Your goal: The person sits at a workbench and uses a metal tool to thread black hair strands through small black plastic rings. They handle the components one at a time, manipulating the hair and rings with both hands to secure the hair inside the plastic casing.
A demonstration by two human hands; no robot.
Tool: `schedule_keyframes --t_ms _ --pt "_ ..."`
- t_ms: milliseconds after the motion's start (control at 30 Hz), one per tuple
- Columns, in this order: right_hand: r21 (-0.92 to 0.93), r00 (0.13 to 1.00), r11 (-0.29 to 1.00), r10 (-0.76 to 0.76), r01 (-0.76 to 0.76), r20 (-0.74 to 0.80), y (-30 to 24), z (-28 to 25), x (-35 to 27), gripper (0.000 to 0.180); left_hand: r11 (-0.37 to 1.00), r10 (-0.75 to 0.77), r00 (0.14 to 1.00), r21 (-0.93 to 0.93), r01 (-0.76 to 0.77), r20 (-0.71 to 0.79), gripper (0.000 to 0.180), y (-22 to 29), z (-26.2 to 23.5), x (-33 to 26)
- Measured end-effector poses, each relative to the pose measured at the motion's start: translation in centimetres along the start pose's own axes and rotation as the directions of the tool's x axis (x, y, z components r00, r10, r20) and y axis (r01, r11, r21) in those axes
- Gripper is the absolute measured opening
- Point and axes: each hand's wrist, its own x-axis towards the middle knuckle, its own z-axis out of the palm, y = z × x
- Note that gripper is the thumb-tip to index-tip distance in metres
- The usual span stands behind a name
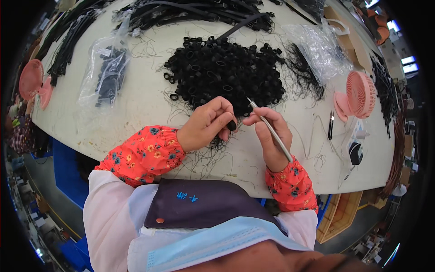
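Note:
My left hand (204,126) pinches a small black loop (232,125) between thumb and fingers, just in front of the pile. My right hand (277,144) is closed round a slim silver pen-shaped tool (280,144), its thin dark tip pointing up and away toward the loops. That tip is apart from the held loop. Beyond both hands lies a big heap of small black loops (226,72), seemingly of webbing or elastic. Loose black thread ends (204,161) are scattered under and in front of my hands on the pale table (149,109).
Clear plastic bags lie left (106,68) and right (317,50) of the heap. Pink fans stand at the left (31,79) and right (360,94). Bundles of black straps (190,11) cover the far edge. Black snips (331,124) rest near the right fan. Another person (22,131) is at far left.

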Motion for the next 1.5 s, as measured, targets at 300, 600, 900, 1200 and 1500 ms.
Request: schedule_keyframes --t_ms 300,600,900,1200,1500 --pt "0.283 0.987 0.950 0.098 -0.130 0.126 0.4 -0.7 0.0 0.027 0.997 -0.016 1.000 0.072 0.017 -0.012 0.009 0.3 0.0 0.0" --pt "0.249 0.985 0.959 0.100 -0.133 0.141 0.4 -0.6 0.1 0.026 0.998 -0.008 1.000 0.069 0.008 -0.009 0.009 0.1 -0.1 0.0" --pt "0.256 0.984 0.955 0.119 -0.150 0.134 0.3 -0.4 0.1 0.025 0.998 -0.002 1.000 0.071 0.002 -0.001 0.010 0.0 -0.1 0.1" --pt "0.198 0.994 0.977 0.068 -0.085 0.090 0.6 -0.3 0.0 0.022 0.999 0.004 1.000 0.045 -0.003 -0.012 0.010 0.0 -0.1 0.0" --pt "-0.596 0.882 0.674 -0.452 0.436 0.135 1.8 0.9 0.7 0.036 0.990 0.080 0.996 0.120 -0.073 -0.048 0.012 -0.1 0.5 0.0"
